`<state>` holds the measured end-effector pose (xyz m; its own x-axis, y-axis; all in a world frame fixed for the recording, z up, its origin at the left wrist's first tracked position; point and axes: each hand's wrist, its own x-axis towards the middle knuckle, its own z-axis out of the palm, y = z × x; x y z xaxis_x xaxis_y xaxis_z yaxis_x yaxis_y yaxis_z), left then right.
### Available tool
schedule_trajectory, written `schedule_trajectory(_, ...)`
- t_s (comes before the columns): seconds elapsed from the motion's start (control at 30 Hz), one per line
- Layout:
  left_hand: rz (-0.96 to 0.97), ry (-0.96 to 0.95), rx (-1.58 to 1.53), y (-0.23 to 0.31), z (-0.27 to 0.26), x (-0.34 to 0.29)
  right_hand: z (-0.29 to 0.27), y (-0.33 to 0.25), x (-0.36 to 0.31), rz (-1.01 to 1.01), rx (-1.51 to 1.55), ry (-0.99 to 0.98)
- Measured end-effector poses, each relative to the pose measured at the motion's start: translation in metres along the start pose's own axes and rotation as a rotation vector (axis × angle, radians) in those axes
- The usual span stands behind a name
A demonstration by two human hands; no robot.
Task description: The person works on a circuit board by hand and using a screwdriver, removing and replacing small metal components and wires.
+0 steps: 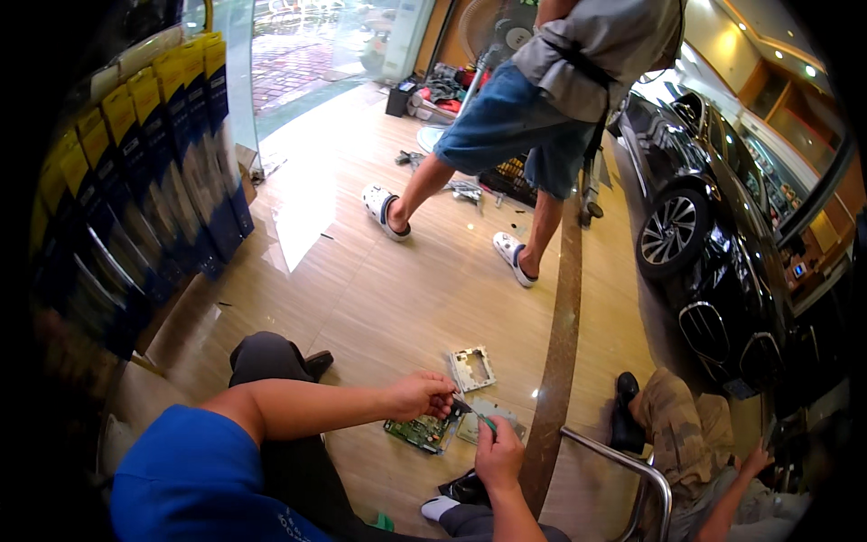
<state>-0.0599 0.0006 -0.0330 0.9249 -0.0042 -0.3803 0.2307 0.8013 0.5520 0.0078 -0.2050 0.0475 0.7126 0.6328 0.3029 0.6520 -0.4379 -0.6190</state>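
Note:
My left hand [426, 396] is pinched closed above the floor, at a small dark part [461, 406] too small to name. In my right hand [499, 453] is a screwdriver [489, 422] with a green handle, its thin shaft pointing at that part by my left fingers. Below both hands lies a green circuit board [423, 435], partly hidden by my left hand. A flat pale panel [495, 414] is beside it, partly behind the screwdriver. Just beyond sits a square off-white plastic frame [472, 368] with an opening in its middle.
Ahead, a person in denim shorts [492, 135] stands in white clogs, near tools [465, 191] on the floor. Another person [682, 434] sits at the right by a metal chair frame [623, 461]. A black car [713, 226] is at right; a rack of packaged wiper blades [144, 172] at left.

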Motion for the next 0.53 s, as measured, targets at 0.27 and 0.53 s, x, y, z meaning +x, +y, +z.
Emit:
schedule_trajectory(0.27,-0.006,-0.027,-0.010,-0.0025,-0.0032,0.0031,0.0018,0.0040,-0.0004,0.004,0.029,0.006)
schedule_trajectory(0.53,-0.030,-0.026,0.049,-0.0030,-0.0053,0.0023,-0.0040,0.0067,0.0000,0.091,0.201,-0.081)
